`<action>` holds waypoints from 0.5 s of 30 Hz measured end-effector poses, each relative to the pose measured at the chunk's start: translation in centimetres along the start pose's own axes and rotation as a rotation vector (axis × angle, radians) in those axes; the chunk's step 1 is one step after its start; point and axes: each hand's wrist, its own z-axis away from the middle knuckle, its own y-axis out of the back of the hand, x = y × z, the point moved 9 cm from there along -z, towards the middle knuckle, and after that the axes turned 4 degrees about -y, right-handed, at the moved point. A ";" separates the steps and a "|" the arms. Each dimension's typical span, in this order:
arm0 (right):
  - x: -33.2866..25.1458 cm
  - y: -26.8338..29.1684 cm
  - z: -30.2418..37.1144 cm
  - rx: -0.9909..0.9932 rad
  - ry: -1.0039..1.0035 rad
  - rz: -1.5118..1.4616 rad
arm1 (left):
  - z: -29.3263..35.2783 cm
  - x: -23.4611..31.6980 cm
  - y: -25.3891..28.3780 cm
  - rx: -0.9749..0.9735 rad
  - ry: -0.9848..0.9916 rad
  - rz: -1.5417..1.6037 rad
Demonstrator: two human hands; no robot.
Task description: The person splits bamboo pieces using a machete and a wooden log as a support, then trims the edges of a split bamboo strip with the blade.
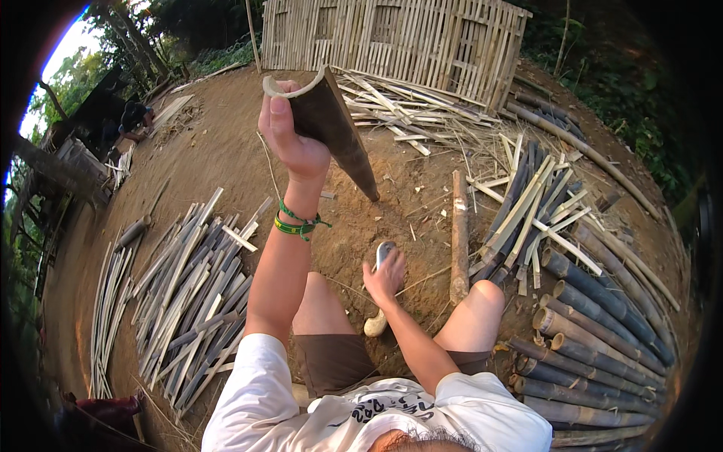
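Note:
My left hand is raised in front of me, closed on the rim of a halved bamboo piece. The piece is dark outside and pale at its cut edge, and it slants down to the right toward the soil. Between my knees, my right hand is low and blurred, so its grip is unclear. A pale grey, rounded piece shows at its fingers. Below the wrist is a curved, light wooden knob like a tool handle; whether the two are one tool is hidden by the hand.
Split bamboo strips are heaped at left, with more strips at right. Whole bamboo poles are stacked near right. A short log lies beside my right knee. Slatted bamboo panels stand at the back. A person is far left.

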 end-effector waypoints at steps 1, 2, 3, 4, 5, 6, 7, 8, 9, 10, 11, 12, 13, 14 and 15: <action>6.5 -3.9 1.9 -0.154 -0.230 0.125 | 0.2 -0.4 -0.1 -0.010 0.015 0.043; 9.8 -6.1 4.2 -0.216 -0.330 0.176 | -0.4 0.0 0.1 -0.029 0.015 0.068; 13.9 -7.9 4.9 -0.251 -0.348 0.202 | -0.5 -0.2 -0.6 -0.039 0.026 0.125; 16.9 -9.0 5.3 -0.290 -0.364 0.228 | -0.3 -0.5 -0.9 -0.007 0.050 0.162; 17.5 -10.3 6.3 -0.348 -0.388 0.182 | -0.4 0.0 -0.5 0.015 0.060 0.166; 17.9 -11.0 6.8 -0.396 -0.418 0.139 | -0.7 0.2 -0.2 0.038 0.070 0.182; 18.1 -11.9 6.9 -0.445 -0.447 0.096 | -1.1 0.4 -0.2 -0.004 0.077 0.164; 18.2 -12.2 6.8 -0.444 -0.453 0.084 | -1.2 0.5 -0.3 -0.044 0.093 0.151; 18.1 -12.6 6.5 -0.444 -0.459 0.072 | -1.3 0.5 -0.4 -0.083 0.109 0.138; 18.0 -13.1 6.2 -0.443 -0.466 0.059 | -1.9 0.6 0.0 -0.083 0.101 0.109; 19.7 -13.0 5.1 -0.369 -0.472 0.091 | -2.0 -0.4 -0.5 -0.074 0.119 0.112; 19.1 -13.5 5.8 -0.362 -0.497 0.072 | -1.6 -0.5 0.8 -0.062 0.138 0.064; 18.4 -14.2 6.5 -0.433 -0.505 0.067 | -1.2 0.0 1.6 -0.058 0.158 0.031; 21.2 -14.2 4.6 -0.458 -0.588 0.094 | -1.3 -0.1 -0.4 -0.057 0.173 0.071; 20.4 -14.2 4.9 -0.431 -0.610 0.064 | -1.4 0.2 0.0 -0.060 0.177 0.053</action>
